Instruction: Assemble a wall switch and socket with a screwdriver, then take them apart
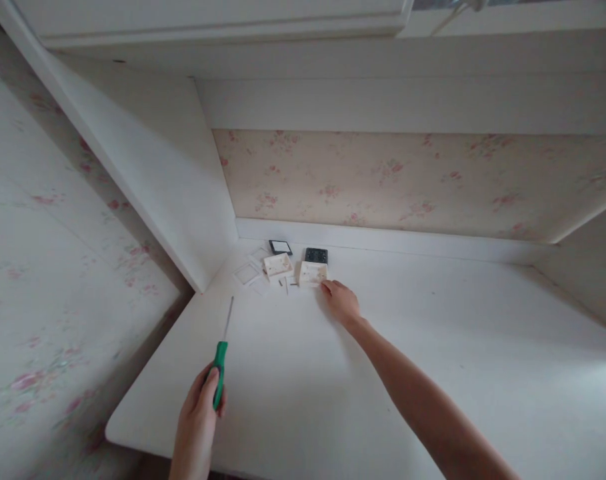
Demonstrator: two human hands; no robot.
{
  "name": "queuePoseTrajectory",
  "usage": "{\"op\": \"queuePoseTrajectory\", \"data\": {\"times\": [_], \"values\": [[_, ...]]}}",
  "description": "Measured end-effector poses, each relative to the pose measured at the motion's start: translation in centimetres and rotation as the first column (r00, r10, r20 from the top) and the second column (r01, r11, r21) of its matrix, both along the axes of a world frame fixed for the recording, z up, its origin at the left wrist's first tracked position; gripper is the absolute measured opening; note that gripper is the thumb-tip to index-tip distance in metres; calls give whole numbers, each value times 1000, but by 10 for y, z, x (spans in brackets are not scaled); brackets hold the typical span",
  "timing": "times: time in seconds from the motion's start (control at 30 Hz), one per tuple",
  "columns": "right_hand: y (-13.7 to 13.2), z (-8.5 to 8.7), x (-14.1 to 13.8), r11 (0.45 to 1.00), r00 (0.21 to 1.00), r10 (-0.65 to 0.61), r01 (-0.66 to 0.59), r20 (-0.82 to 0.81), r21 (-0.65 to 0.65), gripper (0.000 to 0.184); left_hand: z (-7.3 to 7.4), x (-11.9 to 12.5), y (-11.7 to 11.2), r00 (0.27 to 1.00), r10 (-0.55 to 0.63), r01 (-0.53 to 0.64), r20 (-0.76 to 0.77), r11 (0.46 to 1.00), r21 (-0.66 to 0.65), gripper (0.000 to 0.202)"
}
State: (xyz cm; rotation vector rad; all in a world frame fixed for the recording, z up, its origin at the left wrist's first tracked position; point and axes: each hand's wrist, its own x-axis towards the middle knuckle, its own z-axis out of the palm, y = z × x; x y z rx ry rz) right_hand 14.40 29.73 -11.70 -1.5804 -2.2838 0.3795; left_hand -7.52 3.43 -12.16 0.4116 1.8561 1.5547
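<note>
My left hand (203, 395) is wrapped round the green handle of a screwdriver (220, 363), whose metal shaft points away from me over the white desk. Farther off, my right hand (340, 300) has its fingers closed at the lower right corner of a cream wall socket back box (313, 274). Right behind that box lies a black socket part (317, 255). To its left sits a second cream back box (278, 265), with a dark-edged switch plate (281, 247) behind it.
Clear or white frames (246, 273) and small screws or strips (287, 285) lie beside the boxes. A side panel (167, 160) rises at the left of the desk (433, 360). An overhead cabinet (223, 20) hangs above.
</note>
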Motion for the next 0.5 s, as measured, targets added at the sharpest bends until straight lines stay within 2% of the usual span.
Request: {"op": "queuePoseTrajectory", "data": {"times": [0.1,0.23,0.4,0.5], "values": [[-5,2,9,998,999,11,-9,-32,63,31,13,25,7,976,-4,-23,217,993,119,41],[-31,8,39,992,996,35,-25,-79,126,31,26,52,20,940,-103,45,325,983,181,40],[-79,7,95,985,988,71,-48,-139,165,33,22,86,43,940,-256,222,225,961,164,36],[-103,-2,126,984,987,75,-50,-143,173,32,13,100,62,933,-360,360,-8,932,44,38]]}}
